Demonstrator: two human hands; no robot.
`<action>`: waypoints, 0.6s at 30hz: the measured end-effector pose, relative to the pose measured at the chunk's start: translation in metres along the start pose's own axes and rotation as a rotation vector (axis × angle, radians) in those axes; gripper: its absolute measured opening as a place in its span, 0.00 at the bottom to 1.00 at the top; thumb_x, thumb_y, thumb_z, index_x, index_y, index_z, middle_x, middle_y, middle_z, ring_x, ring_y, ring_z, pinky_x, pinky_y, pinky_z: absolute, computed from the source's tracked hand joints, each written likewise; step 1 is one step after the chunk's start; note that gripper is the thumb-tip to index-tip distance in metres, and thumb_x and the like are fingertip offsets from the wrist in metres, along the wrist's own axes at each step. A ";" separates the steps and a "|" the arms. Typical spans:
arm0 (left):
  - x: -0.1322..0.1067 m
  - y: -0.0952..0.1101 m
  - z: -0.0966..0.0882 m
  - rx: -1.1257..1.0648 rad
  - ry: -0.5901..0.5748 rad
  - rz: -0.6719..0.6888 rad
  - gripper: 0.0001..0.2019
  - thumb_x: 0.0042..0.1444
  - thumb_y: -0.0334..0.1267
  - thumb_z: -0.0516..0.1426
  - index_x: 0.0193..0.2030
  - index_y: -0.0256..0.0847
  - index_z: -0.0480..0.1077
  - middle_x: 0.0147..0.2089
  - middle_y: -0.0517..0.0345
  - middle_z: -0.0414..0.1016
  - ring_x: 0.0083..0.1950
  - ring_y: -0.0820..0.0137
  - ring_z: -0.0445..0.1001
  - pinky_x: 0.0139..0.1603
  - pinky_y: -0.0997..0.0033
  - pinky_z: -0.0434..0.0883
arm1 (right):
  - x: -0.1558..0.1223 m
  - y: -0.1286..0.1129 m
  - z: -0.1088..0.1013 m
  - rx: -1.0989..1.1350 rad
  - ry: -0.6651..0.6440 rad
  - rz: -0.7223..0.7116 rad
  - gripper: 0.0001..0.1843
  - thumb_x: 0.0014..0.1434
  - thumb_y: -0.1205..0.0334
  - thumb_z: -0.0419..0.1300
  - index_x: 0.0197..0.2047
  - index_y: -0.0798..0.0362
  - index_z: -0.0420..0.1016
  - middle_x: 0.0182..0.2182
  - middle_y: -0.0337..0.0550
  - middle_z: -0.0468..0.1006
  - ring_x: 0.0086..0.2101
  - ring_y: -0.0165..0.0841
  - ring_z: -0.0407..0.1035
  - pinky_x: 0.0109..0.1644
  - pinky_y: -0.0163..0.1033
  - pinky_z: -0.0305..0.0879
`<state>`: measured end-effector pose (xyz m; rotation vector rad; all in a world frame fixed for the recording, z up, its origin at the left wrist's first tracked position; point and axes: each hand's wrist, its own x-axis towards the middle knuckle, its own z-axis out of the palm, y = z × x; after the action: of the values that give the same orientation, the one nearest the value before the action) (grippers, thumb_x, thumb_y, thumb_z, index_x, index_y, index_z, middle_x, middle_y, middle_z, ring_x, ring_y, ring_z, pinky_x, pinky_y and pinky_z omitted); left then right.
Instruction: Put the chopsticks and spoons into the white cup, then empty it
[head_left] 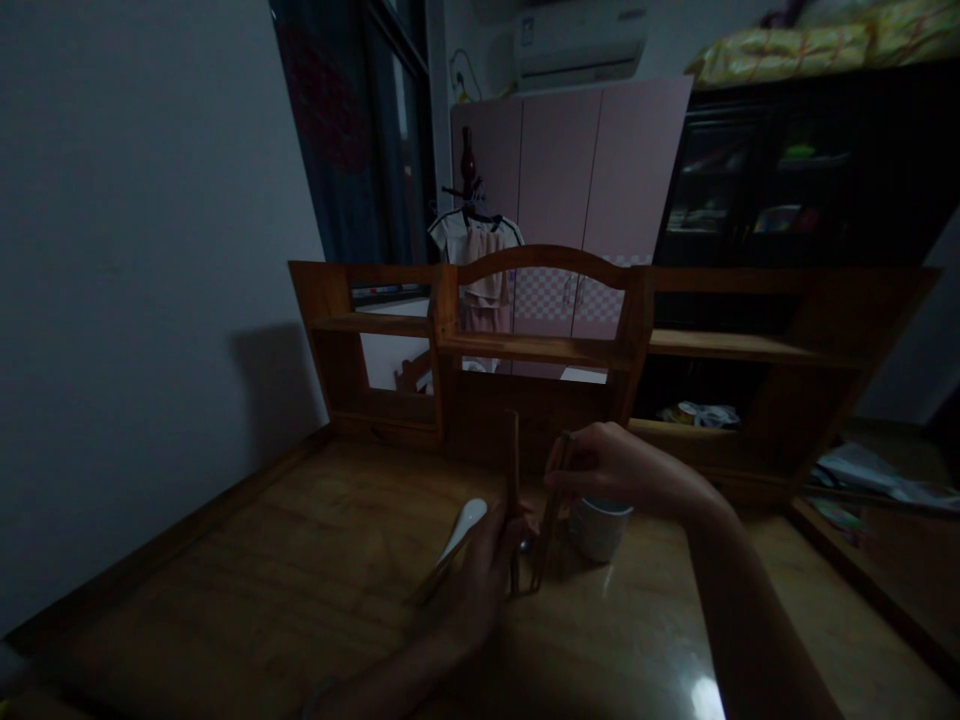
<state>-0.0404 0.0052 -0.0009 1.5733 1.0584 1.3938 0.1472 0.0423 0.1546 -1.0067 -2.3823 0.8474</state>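
Note:
My left hand is closed around thin wooden chopsticks that stand nearly upright above the desk. Just to the right, my right hand pinches more chopsticks by their upper ends, their tips pointing down toward the desk top. A white spoon lies to the left of my left hand. Beside it, a thin wooden stick, perhaps a chopstick, slants across the wood. Below my right hand stands a pale cup, its rim partly hidden by the hand. Something small and shiny shows beside my left fingers, too dim to name.
The wooden desk top ends at a shelf unit along its back. A white wall borders the left side. Plastic-wrapped items sit in the right shelf. Beyond are a pink wardrobe and hanging clothes.

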 end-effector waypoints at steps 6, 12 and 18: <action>0.001 0.004 0.000 -0.011 -0.034 0.060 0.09 0.62 0.41 0.54 0.42 0.40 0.72 0.42 0.54 0.74 0.43 0.66 0.71 0.45 0.71 0.68 | 0.001 0.001 0.001 -0.005 0.004 -0.028 0.07 0.61 0.60 0.61 0.36 0.53 0.77 0.30 0.41 0.80 0.31 0.34 0.75 0.31 0.32 0.66; 0.009 -0.008 0.004 -0.135 -0.048 0.011 0.06 0.56 0.34 0.58 0.39 0.37 0.74 0.39 0.53 0.75 0.42 0.63 0.74 0.42 0.70 0.70 | 0.001 -0.002 0.001 -0.037 0.004 -0.047 0.07 0.61 0.60 0.61 0.38 0.53 0.79 0.29 0.40 0.80 0.30 0.33 0.75 0.31 0.32 0.67; 0.011 -0.009 0.003 -0.149 -0.046 -0.045 0.08 0.52 0.33 0.60 0.40 0.37 0.76 0.40 0.53 0.78 0.43 0.62 0.75 0.43 0.68 0.71 | 0.001 -0.005 0.000 -0.058 0.004 -0.034 0.07 0.60 0.60 0.62 0.35 0.54 0.79 0.28 0.40 0.80 0.30 0.33 0.75 0.30 0.31 0.65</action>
<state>-0.0380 0.0183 -0.0053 1.4578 0.9347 1.3676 0.1442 0.0409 0.1579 -0.9866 -2.4263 0.7679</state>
